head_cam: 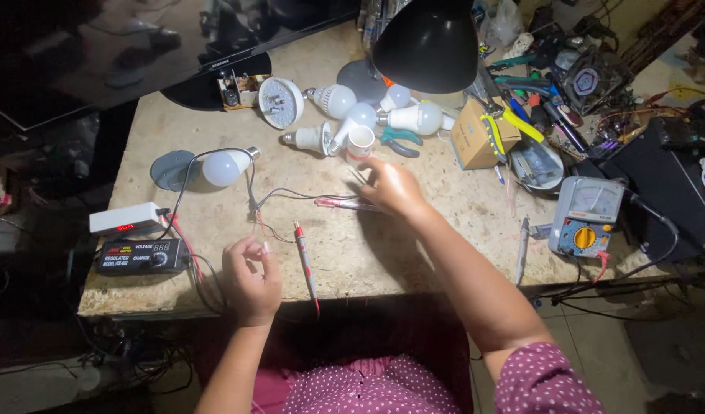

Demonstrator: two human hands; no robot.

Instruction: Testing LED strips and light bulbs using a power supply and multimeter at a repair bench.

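Mid-test on LED bulb (pixel 222 168), wired up and lying on the stone bench (pixel 444 199): left hand (pixel 251 274) pinches thin red lead wire (pixel 264 230), right hand (pixel 393 186) fingers curled, reaching near white bulb cup (pixel 360 142), grip unclear; red probe (pixel 305 261) lies unused between hands.

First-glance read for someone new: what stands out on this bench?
The cluster of white LED bulbs at the back of the stone worktop, under the black lamp shade, draws the eye first. Next, the right hand reaching over a red test probe mid-bench, while the left hand pinches thin wires near the front edge. An analog multimeter sits at the right, and a black power supply at the left.
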